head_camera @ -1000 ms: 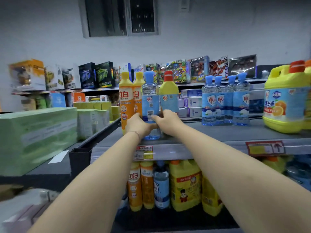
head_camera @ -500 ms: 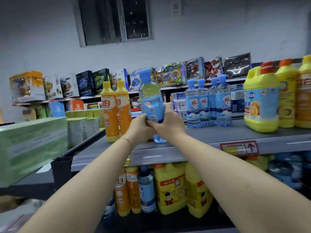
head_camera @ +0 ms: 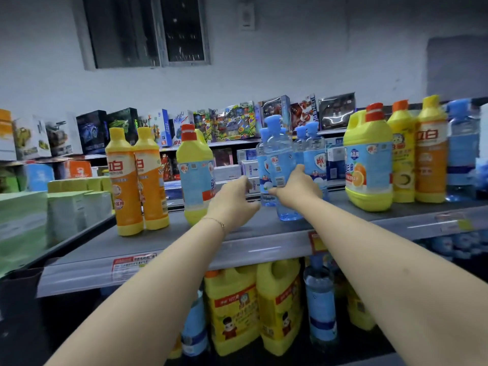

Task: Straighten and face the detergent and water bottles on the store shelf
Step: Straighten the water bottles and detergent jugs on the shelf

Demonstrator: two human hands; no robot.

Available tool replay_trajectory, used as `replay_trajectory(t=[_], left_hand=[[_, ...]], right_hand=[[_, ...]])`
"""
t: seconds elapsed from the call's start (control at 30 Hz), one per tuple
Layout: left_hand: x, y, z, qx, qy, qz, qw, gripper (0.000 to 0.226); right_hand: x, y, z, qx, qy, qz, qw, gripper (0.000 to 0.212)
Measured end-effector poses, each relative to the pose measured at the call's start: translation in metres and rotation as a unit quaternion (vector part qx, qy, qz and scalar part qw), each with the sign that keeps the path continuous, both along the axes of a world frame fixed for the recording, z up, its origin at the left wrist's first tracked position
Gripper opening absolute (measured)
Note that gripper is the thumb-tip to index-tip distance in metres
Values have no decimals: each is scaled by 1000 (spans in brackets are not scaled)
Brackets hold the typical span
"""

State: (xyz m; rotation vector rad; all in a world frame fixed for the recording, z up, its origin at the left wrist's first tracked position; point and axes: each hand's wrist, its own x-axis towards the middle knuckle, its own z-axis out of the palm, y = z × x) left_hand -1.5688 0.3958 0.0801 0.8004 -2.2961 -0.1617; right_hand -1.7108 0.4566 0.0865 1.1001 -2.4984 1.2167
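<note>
A clear water bottle (head_camera: 279, 154) with a blue cap and blue label leans slightly in front of the row of matching water bottles (head_camera: 313, 157) on the grey shelf (head_camera: 264, 235). My right hand (head_camera: 295, 187) grips its lower half; its base is at the shelf surface. My left hand (head_camera: 232, 202) hovers just left of it with fingers apart, holding nothing. A yellow detergent bottle (head_camera: 195, 173) with a red cap stands behind my left hand. Two orange detergent bottles (head_camera: 137, 180) stand side by side further left.
A big yellow jug (head_camera: 368, 159), a yellow bottle (head_camera: 402, 157), an orange bottle (head_camera: 431, 154) and another water bottle (head_camera: 462, 154) line the shelf's right. The shelf below holds yellow jugs (head_camera: 253, 307). Green boxes (head_camera: 23, 223) sit left, toy boxes (head_camera: 232, 122) behind.
The water bottle was lifted from beside the orange bottles and carried right to the row of water bottles. My left hand has let go of it; my right hand still holds it.
</note>
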Motion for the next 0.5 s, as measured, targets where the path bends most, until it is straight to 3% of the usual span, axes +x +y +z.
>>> replay_trajectory(t=[0.1,0.17,0.3,0.37,0.43,0.5], left_hand=[[17,-11,-1,-144,88,112,979,38],[29,-22,-3,-181,141,181,956,51],[42,-45,-9,-46,174,263,948,90],[43,-54,-10,72,189,234,951,101],[42,-61,-10,148,203,175,952,93],[41,-63,-10,157,204,156,954,80]], right_hand=[[-15,-5,0,-22,-62,-10,998,81],[-21,-9,3,-24,-83,-12,996,83],[-25,-19,6,-28,-120,3,992,83],[-22,-23,2,-26,-126,-10,992,84],[-18,-21,-2,-26,-105,-62,992,85],[-11,-15,-1,-94,-67,-107,988,72]])
